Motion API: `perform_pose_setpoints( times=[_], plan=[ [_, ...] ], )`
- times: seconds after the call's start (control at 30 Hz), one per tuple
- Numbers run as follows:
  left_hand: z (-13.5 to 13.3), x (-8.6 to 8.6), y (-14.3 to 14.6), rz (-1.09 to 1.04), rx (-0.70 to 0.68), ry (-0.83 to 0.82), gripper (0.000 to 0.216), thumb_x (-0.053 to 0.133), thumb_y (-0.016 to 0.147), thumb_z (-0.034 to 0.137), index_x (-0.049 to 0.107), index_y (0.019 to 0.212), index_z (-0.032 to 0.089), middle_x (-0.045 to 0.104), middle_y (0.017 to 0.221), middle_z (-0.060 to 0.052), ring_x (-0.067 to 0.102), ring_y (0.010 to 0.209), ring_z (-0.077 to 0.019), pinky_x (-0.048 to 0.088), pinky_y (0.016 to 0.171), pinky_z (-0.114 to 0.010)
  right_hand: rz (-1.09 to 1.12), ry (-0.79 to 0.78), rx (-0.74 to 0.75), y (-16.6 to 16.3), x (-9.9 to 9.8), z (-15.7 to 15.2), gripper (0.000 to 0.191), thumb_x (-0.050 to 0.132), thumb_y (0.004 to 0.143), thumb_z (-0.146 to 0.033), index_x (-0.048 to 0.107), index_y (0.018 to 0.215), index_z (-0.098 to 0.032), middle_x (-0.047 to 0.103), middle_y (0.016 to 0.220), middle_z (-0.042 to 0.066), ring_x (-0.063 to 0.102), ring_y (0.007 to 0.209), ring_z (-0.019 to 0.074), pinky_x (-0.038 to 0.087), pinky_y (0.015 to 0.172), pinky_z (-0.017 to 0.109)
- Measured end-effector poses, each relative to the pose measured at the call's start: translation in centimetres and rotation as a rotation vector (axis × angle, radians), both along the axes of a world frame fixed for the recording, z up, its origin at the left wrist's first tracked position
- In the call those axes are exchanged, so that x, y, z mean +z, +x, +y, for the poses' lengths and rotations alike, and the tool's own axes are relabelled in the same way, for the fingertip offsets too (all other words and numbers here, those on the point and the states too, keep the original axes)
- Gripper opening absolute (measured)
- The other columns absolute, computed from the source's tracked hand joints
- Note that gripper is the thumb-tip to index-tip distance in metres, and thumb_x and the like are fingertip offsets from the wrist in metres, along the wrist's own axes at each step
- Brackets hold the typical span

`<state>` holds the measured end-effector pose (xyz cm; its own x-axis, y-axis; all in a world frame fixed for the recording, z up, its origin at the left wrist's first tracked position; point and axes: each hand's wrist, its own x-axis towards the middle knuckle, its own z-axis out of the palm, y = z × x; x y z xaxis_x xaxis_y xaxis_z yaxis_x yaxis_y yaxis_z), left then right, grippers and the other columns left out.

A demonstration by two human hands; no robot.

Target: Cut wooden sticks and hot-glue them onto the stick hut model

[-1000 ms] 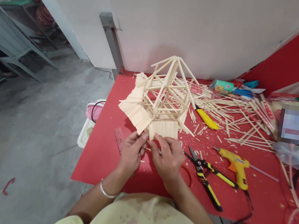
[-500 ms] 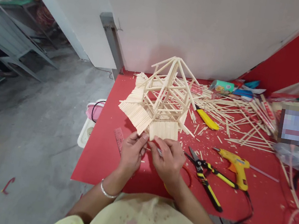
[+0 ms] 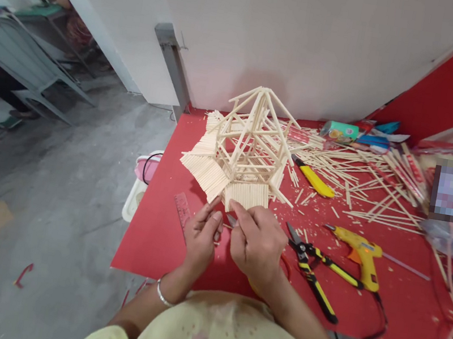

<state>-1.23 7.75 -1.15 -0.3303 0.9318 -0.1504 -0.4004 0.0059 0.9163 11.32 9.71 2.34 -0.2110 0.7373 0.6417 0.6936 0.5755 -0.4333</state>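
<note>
A stick-built model house (image 3: pixel 247 150) with a peaked frame and slatted aprons stands on the red table (image 3: pixel 155 238). Just in front of its nearest slat panel my left hand (image 3: pixel 202 234) pinches its fingers together close to the panel's edge. My right hand (image 3: pixel 258 242) is closed beside it, gripping a small tool whose grey tip pokes out toward my left fingers. What the left fingers hold is too small to make out.
Yellow-handled cutters (image 3: pixel 314 269) and a yellow glue gun (image 3: pixel 359 255) lie right of my hands. A yellow utility knife (image 3: pixel 314 180), loose sticks (image 3: pixel 362 179) and packets sit further back. A pink ruler (image 3: pixel 182 208) lies left. A white bin (image 3: pixel 140 187) stands below the table's left edge.
Both hands shifted slightly forward and together at the slat panel's front edge; the left fingers now point up toward the panel. The view drifted a little.
</note>
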Motion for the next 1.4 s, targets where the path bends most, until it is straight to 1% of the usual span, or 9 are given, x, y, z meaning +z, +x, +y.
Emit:
perform_pose_setpoints(
  times=[0.13,0.37,0.53,0.9,1.13,1.23,1.3,1.37,1.4],
  plan=[
    [0.0,-0.3,0.2,-0.003,-0.019,0.018,0.045,0.069,0.087,0.035,0.067,0.130,0.020,0.046,0.055,0.007,0.037,0.046,-0.0054,0.032,0.043,-0.018,-0.061,-0.023,-0.001,-0.2,0.6,0.5,0.039,0.053,0.089,-0.017,0.069,0.125,-0.021,0.059,0.080,0.004,0.051,0.075,0.0185,0.040,0.068,0.033],
    [0.1,-0.3,0.1,-0.010,-0.044,0.043,0.043,0.069,0.088,0.034,0.068,0.129,0.022,0.043,0.055,0.007,0.036,0.046,-0.0061,0.032,0.045,-0.020,-0.097,-0.025,-0.027,-0.6,0.3,0.7,0.038,0.055,0.089,-0.019,0.070,0.124,-0.023,0.059,0.080,0.004,0.049,0.075,0.0188,0.037,0.068,0.033],
    [0.2,-0.3,0.1,0.008,-0.068,0.057,0.043,0.068,0.089,0.034,0.067,0.131,0.023,0.044,0.057,0.006,0.037,0.046,-0.0064,0.032,0.045,-0.020,-0.096,-0.035,-0.030,-0.6,0.1,0.7,0.037,0.055,0.090,-0.020,0.070,0.124,-0.023,0.059,0.081,0.004,0.049,0.076,0.0186,0.037,0.069,0.033],
    [0.0,0.0,0.2,0.061,-0.045,0.063,0.046,0.068,0.088,0.037,0.066,0.132,0.022,0.044,0.059,0.006,0.037,0.047,-0.0062,0.033,0.044,-0.019,-0.089,-0.017,-0.021,-0.7,0.2,0.8,0.035,0.056,0.091,-0.020,0.070,0.123,-0.020,0.060,0.082,0.005,0.051,0.077,0.0187,0.038,0.070,0.033],
    [-0.1,0.2,0.3,0.042,-0.047,0.049,0.049,0.068,0.088,0.039,0.065,0.132,0.021,0.043,0.057,0.006,0.036,0.046,-0.0072,0.032,0.044,-0.021,-0.082,-0.021,-0.026,-0.6,0.4,0.9,0.039,0.057,0.089,-0.019,0.068,0.127,-0.024,0.060,0.084,0.004,0.051,0.078,0.0188,0.040,0.071,0.033],
    [-0.1,0.2,0.4,0.047,-0.036,0.046,0.049,0.071,0.085,0.041,0.067,0.129,0.021,0.044,0.056,0.006,0.036,0.045,-0.0073,0.032,0.043,-0.021,-0.081,-0.011,-0.011,-0.5,0.3,0.9,0.040,0.058,0.089,-0.019,0.067,0.127,-0.025,0.060,0.083,0.004,0.051,0.077,0.0186,0.040,0.070,0.033],
    [0.1,0.3,0.4,0.034,-0.018,0.046,0.046,0.071,0.085,0.041,0.068,0.127,0.021,0.045,0.055,0.006,0.037,0.045,-0.0071,0.032,0.043,-0.021,-0.060,-0.017,-0.002,-0.4,0.0,0.9,0.042,0.059,0.088,-0.018,0.067,0.128,-0.025,0.061,0.086,0.004,0.052,0.080,0.0188,0.041,0.073,0.033],
    [0.3,0.5,0.4,0.027,0.021,0.038,0.038,0.071,0.086,0.040,0.070,0.118,0.019,0.046,0.056,0.006,0.037,0.045,-0.0066,0.032,0.044,-0.020,-0.024,-0.022,-0.001,0.0,-0.4,0.8,0.043,0.059,0.087,-0.016,0.067,0.128,-0.024,0.062,0.089,0.005,0.054,0.083,0.0193,0.043,0.076,0.034],
    [0.4,0.7,0.4,0.032,0.037,0.028,0.032,0.071,0.087,0.040,0.071,0.110,0.019,0.047,0.056,0.006,0.037,0.045,-0.0062,0.032,0.044,-0.020,-0.004,-0.019,-0.006,0.2,-0.6,0.7,0.043,0.060,0.086,-0.015,0.067,0.128,-0.023,0.062,0.089,0.006,0.055,0.084,0.0194,0.044,0.078,0.034]
  ],
)
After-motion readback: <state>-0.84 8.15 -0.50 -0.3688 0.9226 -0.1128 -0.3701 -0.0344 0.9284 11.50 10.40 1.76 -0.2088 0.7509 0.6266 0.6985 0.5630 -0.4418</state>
